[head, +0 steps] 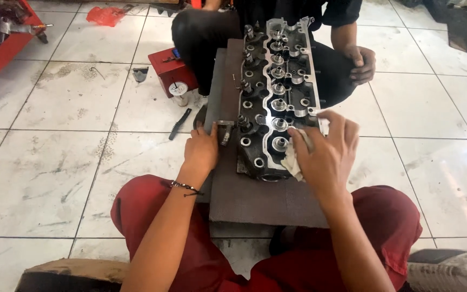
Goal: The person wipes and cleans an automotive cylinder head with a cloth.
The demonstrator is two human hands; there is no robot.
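Grey cast-metal cylinder head (277,92), long and dark with oil, lies lengthwise at frame centre on a flat grey-brown board (255,200) set on the white tiled floor (55,162). No counter; work is done sitting on the floor.

Right hand (325,148), centre right of frame: fingers curled and closed on a crumpled white rag (293,162), pressing it against the near right edge of the head. Left hand (201,148): resting at the near left side of the head, beside a small metal bracket-like piece (225,130). Whether its fingers grip that piece or only lie by it, cannot tell.

Progress, as judged: wiping is at the near end only. The near bores and valve tops show some shine; the far half toward the top of frame looks about equally dark, so no clear line between cleaned and uncleaned. Most of the length appears left to wipe. Valves and springs seem fitted along the row; detail too small to confirm.

Around: a second person in dark clothes sits at the far end, one hand (360,62) on a knee, not touching the head. Red metal box (171,67) with a small round tin (178,89) upper centre-left; black comb-like tool (179,123) on the tile; red cart (1,38) at upper left.
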